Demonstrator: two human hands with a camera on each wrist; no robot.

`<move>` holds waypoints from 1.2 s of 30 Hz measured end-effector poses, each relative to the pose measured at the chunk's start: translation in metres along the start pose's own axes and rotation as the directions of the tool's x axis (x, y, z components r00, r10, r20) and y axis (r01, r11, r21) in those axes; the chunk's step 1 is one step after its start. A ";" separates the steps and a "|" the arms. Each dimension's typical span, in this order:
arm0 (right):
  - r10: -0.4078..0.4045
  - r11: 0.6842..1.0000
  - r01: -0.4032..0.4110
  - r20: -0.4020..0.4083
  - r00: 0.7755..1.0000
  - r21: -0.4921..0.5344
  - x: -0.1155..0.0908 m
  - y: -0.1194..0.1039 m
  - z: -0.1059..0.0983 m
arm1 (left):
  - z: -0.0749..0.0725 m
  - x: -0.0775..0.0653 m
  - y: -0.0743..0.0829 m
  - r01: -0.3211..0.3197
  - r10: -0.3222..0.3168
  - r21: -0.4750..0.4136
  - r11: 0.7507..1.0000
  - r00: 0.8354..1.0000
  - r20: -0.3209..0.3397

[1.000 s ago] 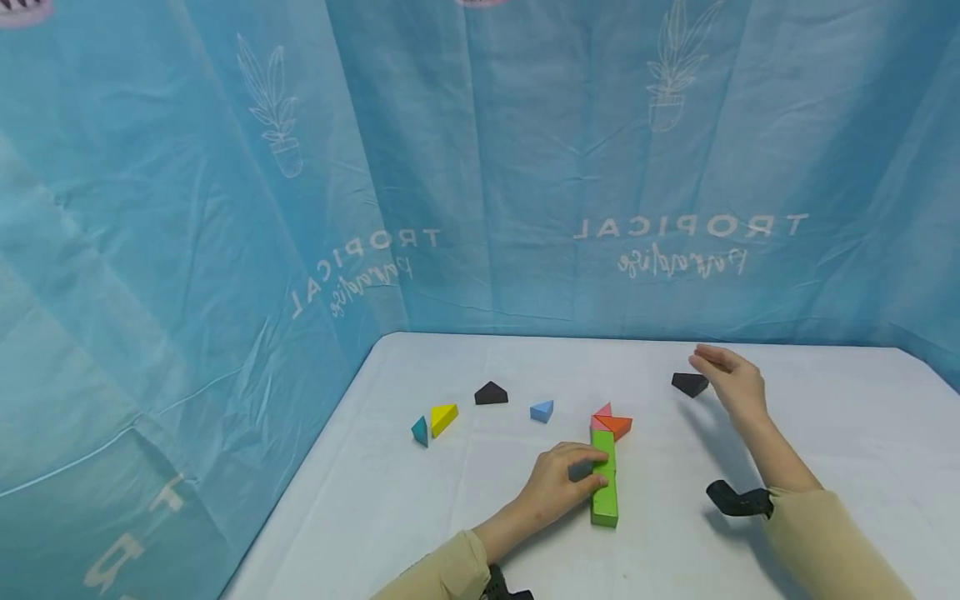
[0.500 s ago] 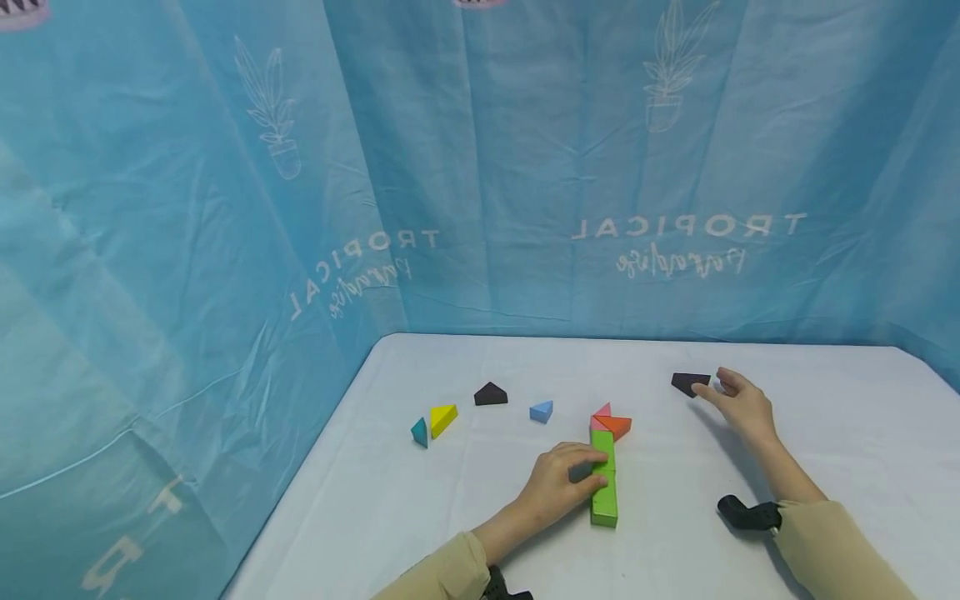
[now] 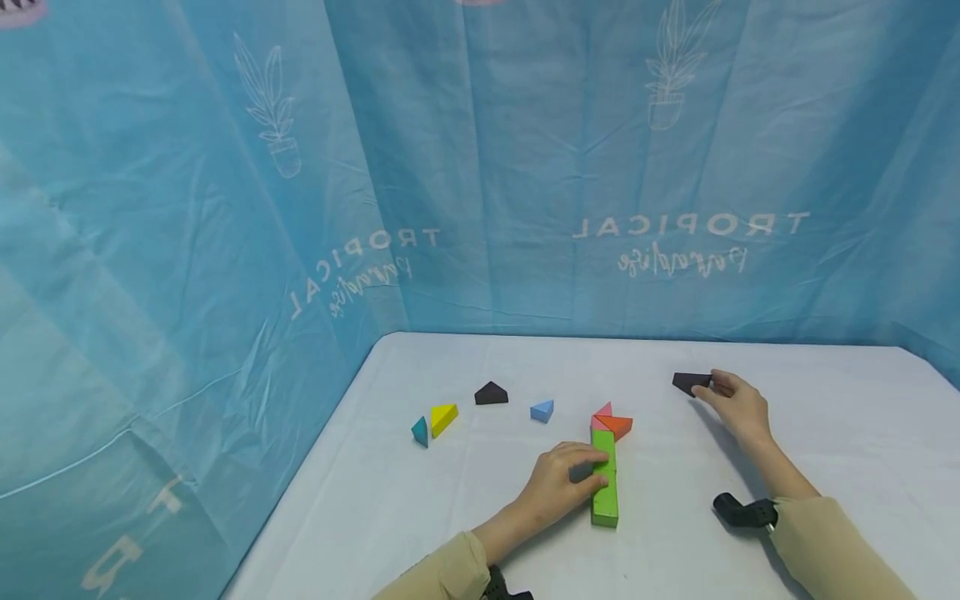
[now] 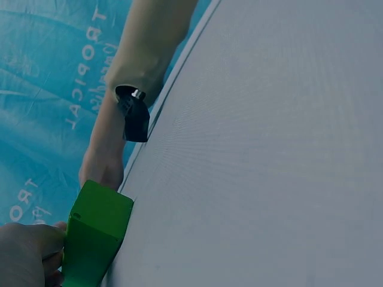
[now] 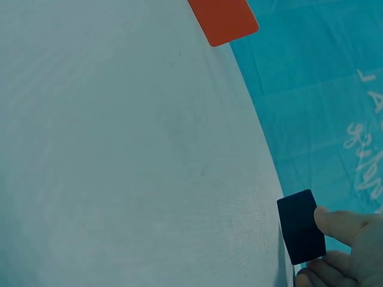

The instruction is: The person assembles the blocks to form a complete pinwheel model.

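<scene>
In the head view, the left hand (image 3: 558,483) rests its thumb and fingertips on a row of two green blocks (image 3: 603,504), with thumb and index apart along the row. One green block (image 4: 96,230) stands large beside the left fingers in the left wrist view. At the row's far end lie a pink block (image 3: 597,422) and an orange triangular block (image 3: 617,427). On the right, the right hand (image 3: 738,408) pinches the right end of a black angled block (image 3: 688,382). The thumb presses on that black block (image 5: 302,227) in the right wrist view, other fingers beneath.
Left of the green row lie a light blue triangular block (image 3: 542,411), a second black block (image 3: 491,393), a yellow triangular block (image 3: 443,419) and a teal one (image 3: 421,431). The white table (image 3: 360,533) meets a blue printed curtain (image 3: 487,275) at its back and left.
The right hand has come down and back from above the black block, and its thumb and fingers have closed on the block's right end. The left hand and the green row stay put.
</scene>
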State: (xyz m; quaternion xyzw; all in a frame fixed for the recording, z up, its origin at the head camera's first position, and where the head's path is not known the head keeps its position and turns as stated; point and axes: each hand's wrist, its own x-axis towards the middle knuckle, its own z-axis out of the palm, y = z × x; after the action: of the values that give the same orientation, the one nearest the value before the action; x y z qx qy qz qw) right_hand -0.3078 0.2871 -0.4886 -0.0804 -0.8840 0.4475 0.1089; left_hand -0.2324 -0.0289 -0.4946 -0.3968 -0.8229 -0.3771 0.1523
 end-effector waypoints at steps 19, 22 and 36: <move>-0.045 0.998 0.045 -0.003 0.999 -0.042 0.007 0.004 0.008 | 0.001 -0.002 0.001 0.025 -0.025 -0.012 1.000 1.000 0.009; -0.047 0.998 0.047 0.005 0.999 -0.044 0.008 0.006 0.007 | 0.001 -0.001 0.001 0.022 -0.022 -0.009 1.000 1.000 0.007; -0.093 0.996 0.093 0.039 0.995 0.003 0.011 0.007 0.000 | -0.002 0.001 0.003 0.012 -0.012 -0.002 1.000 1.000 0.000</move>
State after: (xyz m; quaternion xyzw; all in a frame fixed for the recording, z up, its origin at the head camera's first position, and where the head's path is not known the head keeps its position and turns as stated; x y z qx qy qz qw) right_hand -0.3178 0.2935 -0.4927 -0.0304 -0.8884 0.4440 0.1126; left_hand -0.2312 -0.0285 -0.4916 -0.3917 -0.8249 -0.3791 0.1497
